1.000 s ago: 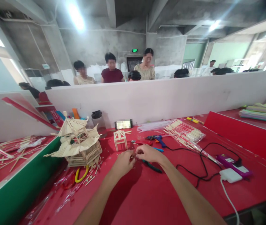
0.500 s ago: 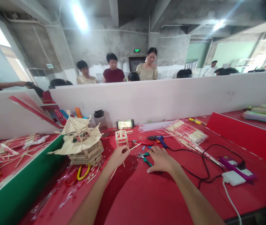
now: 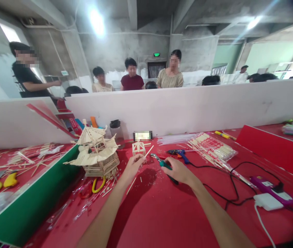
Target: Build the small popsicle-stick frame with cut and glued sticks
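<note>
My left hand (image 3: 133,165) pinches a thin wooden stick (image 3: 148,152) that points up and to the right. My right hand (image 3: 175,169) grips green-handled cutting pliers (image 3: 161,163), whose jaws point toward the stick. Just beyond both hands stands a small stick frame (image 3: 138,148) on the red table (image 3: 167,213). A larger pagoda model (image 3: 96,154) built of sticks rests to the left of my left hand.
Glue gun (image 3: 177,153), packs of sticks (image 3: 212,148), black cable (image 3: 229,193), white power adapter (image 3: 267,201) and a purple device (image 3: 272,187) lie to the right. Yellow-handled scissors (image 3: 97,185) sit under the pagoda. A white partition (image 3: 187,106) runs behind; people stand beyond it.
My right hand picked the pliers up off the table and raised them toward the stick. My left hand lifted the stick slightly. The camera view shifted left.
</note>
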A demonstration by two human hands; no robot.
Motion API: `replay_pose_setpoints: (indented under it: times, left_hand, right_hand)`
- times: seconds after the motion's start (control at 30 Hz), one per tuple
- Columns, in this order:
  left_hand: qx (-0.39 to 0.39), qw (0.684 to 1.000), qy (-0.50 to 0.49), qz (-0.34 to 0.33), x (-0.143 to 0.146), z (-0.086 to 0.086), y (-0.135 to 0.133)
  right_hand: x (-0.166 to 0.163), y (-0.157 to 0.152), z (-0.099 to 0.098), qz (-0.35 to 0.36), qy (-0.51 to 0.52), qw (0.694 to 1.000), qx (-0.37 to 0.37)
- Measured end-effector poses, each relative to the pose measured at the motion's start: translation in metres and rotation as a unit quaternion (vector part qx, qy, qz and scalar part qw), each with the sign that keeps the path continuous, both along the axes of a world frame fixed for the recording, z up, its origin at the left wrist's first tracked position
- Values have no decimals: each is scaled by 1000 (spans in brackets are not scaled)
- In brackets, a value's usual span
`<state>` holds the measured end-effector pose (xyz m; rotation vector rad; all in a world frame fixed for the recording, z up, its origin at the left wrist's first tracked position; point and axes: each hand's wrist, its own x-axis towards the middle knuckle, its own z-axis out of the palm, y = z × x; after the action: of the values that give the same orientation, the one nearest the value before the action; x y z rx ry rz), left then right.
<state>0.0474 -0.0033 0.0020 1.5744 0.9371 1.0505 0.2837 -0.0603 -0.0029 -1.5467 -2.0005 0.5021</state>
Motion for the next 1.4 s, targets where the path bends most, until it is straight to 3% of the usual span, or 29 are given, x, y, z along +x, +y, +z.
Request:
replay_pose_setpoints:
  times: [0.1, 0.47, 0.8, 1.1, 1.4]
  left_hand:
    - [20, 1000, 14, 5, 3, 3, -2]
    - [62, 997, 49, 2, 5, 5, -5]
    - [69, 996, 48, -21, 7, 3, -5]
    - [98, 993, 60, -2, 9, 2, -8]
    - [93, 994, 63, 8, 13, -3, -7]
  right_hand:
    - [-11, -1, 1, 21, 57, 998, 28]
    - [-26, -3, 0, 25, 75, 995, 61]
    - [-21, -6, 6, 55, 83, 994, 53]
    - [-13, -12, 20, 97, 67, 992, 36]
    - [-11, -9, 15, 105, 77, 991, 43]
